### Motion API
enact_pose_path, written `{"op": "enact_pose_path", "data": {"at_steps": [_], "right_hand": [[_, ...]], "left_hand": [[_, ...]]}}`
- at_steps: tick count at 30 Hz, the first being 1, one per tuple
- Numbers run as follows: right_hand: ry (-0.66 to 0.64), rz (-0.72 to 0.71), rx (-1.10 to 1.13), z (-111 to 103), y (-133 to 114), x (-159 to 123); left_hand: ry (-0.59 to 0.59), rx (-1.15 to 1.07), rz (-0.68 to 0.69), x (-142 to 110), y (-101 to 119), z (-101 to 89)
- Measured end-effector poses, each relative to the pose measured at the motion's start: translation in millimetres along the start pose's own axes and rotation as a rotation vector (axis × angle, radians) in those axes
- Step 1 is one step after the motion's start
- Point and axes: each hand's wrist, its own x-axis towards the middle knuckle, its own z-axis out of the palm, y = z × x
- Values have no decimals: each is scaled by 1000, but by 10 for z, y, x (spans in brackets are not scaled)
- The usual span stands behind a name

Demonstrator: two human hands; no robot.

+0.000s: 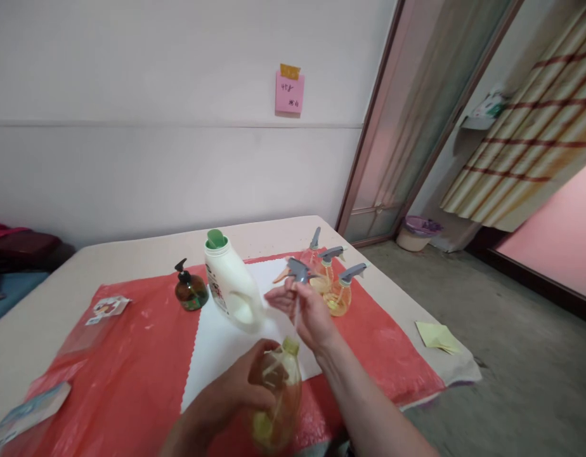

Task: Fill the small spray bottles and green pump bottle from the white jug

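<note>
Your left hand [236, 387] is wrapping its grip around the yellowish bottle [276, 397], holding it low over the near edge of the tabletop [131, 254] and steadying it with the open neck up; your right hand [305, 311] is pinching the grey spray head [299, 270] between narrow fingertips, lifting it so its thin dip tube is hanging just above that neck; the bottle is showing a little yellow liquid pooling at its base, though blur is hiding the exact level; the white jug [232, 285] is standing tilted on the white sheet [212, 346] with its green cap flipped open; three small spray bottles [338, 289] holding amber liquid are sitting grouped beyond your right hand, and a brown pump bottle [191, 289] is standing on the red cloth [122, 355].
</note>
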Motion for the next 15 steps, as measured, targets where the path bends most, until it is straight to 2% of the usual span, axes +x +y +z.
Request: {"op": "enact_pose_path", "data": {"at_steps": [3,7,9,12,15], "right_hand": [[175,-115,-102,-277,-19,141],[274,-152,-390,-540,79,267],[276,-96,-583,-583,231,336],[274,43,-862,-592,549,450],[252,166,-1068,-593,827,516]], "left_hand": [[161,362,-63,-67,73,-291],[427,470,-30,-129,107,-719],[559,449,59,-97,73,-840],[749,554,160,7,-36,-895],[774,706,116,90,-142,-926]]}}
